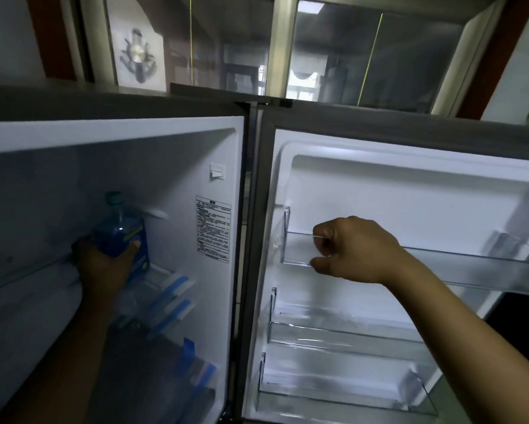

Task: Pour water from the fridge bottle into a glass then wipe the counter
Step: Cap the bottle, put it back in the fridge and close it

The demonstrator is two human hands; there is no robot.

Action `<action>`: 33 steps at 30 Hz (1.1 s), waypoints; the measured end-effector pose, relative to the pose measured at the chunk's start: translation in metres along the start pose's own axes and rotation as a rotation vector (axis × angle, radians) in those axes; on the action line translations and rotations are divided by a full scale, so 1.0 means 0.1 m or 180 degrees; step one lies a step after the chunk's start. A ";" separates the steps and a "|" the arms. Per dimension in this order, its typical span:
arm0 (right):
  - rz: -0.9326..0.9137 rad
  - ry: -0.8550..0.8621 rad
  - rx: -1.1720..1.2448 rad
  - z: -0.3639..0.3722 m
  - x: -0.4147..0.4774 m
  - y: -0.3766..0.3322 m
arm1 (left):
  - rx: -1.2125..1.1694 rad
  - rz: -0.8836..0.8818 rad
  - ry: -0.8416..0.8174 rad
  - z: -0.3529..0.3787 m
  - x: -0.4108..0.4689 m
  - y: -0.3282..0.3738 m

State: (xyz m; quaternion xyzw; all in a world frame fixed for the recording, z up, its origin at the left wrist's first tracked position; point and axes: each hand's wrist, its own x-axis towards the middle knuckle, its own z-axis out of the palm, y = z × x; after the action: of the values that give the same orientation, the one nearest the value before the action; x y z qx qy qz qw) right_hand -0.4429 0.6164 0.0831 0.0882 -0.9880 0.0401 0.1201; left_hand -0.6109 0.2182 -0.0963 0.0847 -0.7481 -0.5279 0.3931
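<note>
A clear blue-tinted water bottle (121, 231) with a green cap and a blue label stands upright inside the open fridge, on its upper shelf (25, 270). My left hand (102, 266) reaches in and grips the bottle low on its body. My right hand (353, 249) is out at the open fridge door (410, 191), with curled fingers hooked over the clear front edge of the top door bin (459, 261). No glass or counter is in view.
The door carries two more clear bins (342, 332) below the top one, all without contents. Blue tape strips (177, 304) hold the inner shelves. A white rating label (212, 229) is on the fridge's right inner wall. Glass cabinet doors (364, 53) stand above the fridge.
</note>
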 end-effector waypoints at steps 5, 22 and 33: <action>0.0029 0.0013 0.0052 -0.02 -0.04 -0.04 | -0.0590 0.0442 0.0199 -0.13 -0.73 1.17; -0.0040 0.2740 0.0970 -0.74 -2.10 0.90 | 0.0653 0.2472 -0.2691 0.51 -2.71 3.35; 0.0095 0.3574 0.1154 -0.69 -2.71 1.22 | 0.0644 0.2636 -0.2746 -0.14 -2.61 3.15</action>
State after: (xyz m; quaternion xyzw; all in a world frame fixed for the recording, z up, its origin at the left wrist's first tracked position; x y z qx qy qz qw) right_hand -0.1906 0.7874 0.0765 0.0587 -0.7517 0.2506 0.6071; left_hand -0.3340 0.4849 0.0453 -0.3981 -0.8572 -0.2441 0.2171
